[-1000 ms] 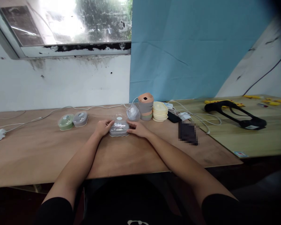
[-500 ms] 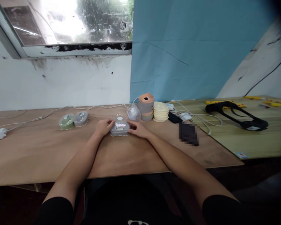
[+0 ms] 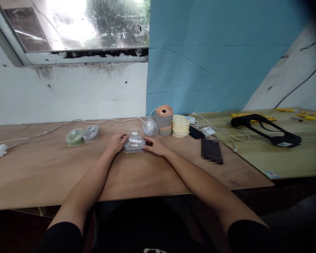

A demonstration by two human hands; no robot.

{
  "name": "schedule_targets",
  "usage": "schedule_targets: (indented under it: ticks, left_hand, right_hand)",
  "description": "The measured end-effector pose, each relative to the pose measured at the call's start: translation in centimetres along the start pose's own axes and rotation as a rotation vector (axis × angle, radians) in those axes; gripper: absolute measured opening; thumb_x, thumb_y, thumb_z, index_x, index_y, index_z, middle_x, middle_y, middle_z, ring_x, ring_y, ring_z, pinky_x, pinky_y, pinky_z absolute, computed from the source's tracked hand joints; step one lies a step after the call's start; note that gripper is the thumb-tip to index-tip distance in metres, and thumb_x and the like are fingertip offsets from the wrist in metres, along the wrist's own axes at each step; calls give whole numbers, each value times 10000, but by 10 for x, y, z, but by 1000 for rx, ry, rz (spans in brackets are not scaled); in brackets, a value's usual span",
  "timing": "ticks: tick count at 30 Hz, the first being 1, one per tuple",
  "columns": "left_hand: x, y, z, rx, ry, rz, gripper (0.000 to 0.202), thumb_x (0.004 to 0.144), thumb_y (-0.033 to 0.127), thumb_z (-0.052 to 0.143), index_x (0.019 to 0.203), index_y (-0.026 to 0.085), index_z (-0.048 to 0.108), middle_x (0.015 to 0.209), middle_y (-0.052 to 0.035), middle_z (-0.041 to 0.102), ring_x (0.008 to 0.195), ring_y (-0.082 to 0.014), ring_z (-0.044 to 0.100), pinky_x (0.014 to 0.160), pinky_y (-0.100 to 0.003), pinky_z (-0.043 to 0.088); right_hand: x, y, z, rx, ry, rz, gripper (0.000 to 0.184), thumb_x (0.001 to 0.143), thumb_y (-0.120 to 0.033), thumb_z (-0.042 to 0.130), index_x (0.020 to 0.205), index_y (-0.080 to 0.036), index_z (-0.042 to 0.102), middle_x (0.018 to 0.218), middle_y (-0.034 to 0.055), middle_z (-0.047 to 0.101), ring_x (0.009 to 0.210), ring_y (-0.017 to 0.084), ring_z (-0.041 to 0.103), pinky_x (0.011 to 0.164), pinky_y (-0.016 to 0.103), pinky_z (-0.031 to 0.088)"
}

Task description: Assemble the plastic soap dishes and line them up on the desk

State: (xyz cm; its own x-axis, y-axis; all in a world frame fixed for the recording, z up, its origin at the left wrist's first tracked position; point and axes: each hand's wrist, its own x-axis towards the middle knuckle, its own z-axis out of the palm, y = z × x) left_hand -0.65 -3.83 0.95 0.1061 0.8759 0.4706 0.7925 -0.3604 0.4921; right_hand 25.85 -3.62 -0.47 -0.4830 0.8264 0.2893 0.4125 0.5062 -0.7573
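A grey oval box in clear plastic packaging (image 3: 134,146) lies on the table straight ahead of me, with a round label on top. A clear flap with a white sticker (image 3: 134,133) shows at its far edge. My left hand (image 3: 118,142) grips the packaging's left side with bent fingers. On the opposite side, my right hand (image 3: 155,146) has its thumb at the near right corner and its fingers along the right edge. Just behind that hand stands a clear plastic bundle (image 3: 150,127); its contents are unclear.
Two similar packaged boxes, one green (image 3: 75,137) and one grey (image 3: 91,134), sit to the left. Orange and grey stacked containers (image 3: 164,121) and pale yellow stacked pieces (image 3: 180,126) stand at the back. White cables (image 3: 221,130) and a black frame (image 3: 268,130) are on the right.
Both hands stay at the box's sides with hardly any movement. My right fingers have shifted slightly, and the glare on the clear top has changed.
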Motion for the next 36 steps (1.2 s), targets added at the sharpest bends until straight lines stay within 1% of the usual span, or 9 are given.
schedule_targets:
  ticks: [5,11,15,17,21,26,29,32,36]
  left_hand:
    - [-1,-1,0,-12,-31,136,388,934,447,419,998,196,708,1011,-57,722,952,-198,641,883,-311,478]
    - [-5,8,-1,24,57,352,407,868,503,543,1070,179,683,1206,-102,640,1133,-231,566,1011,-377,421]
    - [-9,22,0,104,-39,462,459,819,549,588,1106,200,672,1204,-98,639,1113,-250,570,983,-396,422]
    - [-10,28,1,149,-88,476,502,805,584,584,1130,210,664,1214,-97,634,1116,-261,565,976,-403,412]
    - [-11,35,0,243,-86,381,597,777,648,569,1188,220,631,1199,-97,636,1104,-273,560,1011,-430,361]
    - [-8,26,-3,375,-18,203,625,767,628,573,1233,212,595,1175,-122,620,1129,-295,535,1093,-496,247]
    - [-7,17,-4,439,-3,104,538,801,540,555,1230,218,592,1196,-134,604,1158,-313,512,1116,-567,161]
    - [-5,6,-8,499,-3,9,413,844,384,495,1214,231,598,1250,-124,589,1230,-328,453,1115,-630,74]
    - [-3,-12,-12,558,8,-122,478,826,217,445,1292,229,546,1397,-114,498,1363,-338,298,1114,-631,78]
  right_hand:
    - [0,0,0,-17,-3,0,683,772,-456,696,1386,-245,486,1292,80,613,1102,241,628,984,403,479]
    - [1,3,4,-87,35,6,691,767,-496,685,1382,-250,489,1248,72,642,1064,234,642,945,389,496]
    - [-1,-11,11,-221,111,60,671,770,-513,672,1362,-241,514,1170,73,678,1009,251,652,872,378,517]
    - [-3,-22,14,-305,143,76,643,774,-517,662,1339,-233,542,1091,73,705,957,257,661,819,366,523]
    - [-7,-36,17,-327,112,12,567,785,-507,654,1287,-252,587,985,43,728,878,224,671,763,323,517]
    - [-10,-33,11,-253,108,-12,442,824,-397,628,1237,-241,621,969,35,737,870,195,675,806,321,513]
    - [-10,-28,6,-236,152,-1,370,834,-366,610,1175,-232,657,947,35,740,835,182,678,791,310,516]
    - [-10,-23,1,-211,192,6,328,830,-364,609,1115,-220,685,924,41,740,797,175,680,760,300,523]
    - [-10,-20,-1,-179,214,12,307,836,-371,596,1084,-219,697,901,44,741,786,183,680,748,311,535]
